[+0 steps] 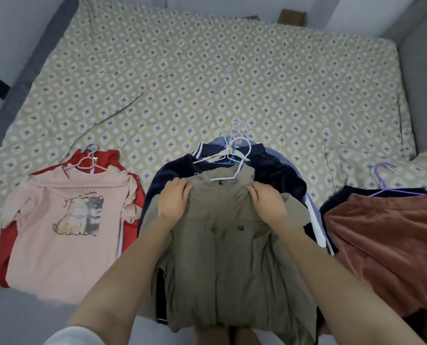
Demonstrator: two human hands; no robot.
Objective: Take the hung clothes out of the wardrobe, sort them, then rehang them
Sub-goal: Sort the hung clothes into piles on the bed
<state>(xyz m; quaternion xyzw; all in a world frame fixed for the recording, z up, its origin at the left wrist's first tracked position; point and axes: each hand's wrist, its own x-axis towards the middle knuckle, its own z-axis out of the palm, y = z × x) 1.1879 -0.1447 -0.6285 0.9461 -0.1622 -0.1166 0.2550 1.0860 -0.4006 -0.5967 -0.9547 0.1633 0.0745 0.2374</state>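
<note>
A khaki jacket (227,265) on a white hanger (235,168) lies on top of the middle pile of clothes at the bed's near edge. My left hand (174,202) grips its left shoulder and my right hand (267,201) grips its right shoulder. Under it lie a navy jacket (279,170) and other garments, their hanger hooks bunched above the collar. To the left a pink T-shirt with a cartoon print (65,227) lies on a red garment (2,255). To the right a rust-brown velvet garment (391,242) lies on a purple hanger (384,180).
The bed (207,78) has a beige sheet with a diamond pattern and bare room behind the piles. A grey headboard (421,70) runs along the right side. A cardboard box (292,17) stands beyond the far edge.
</note>
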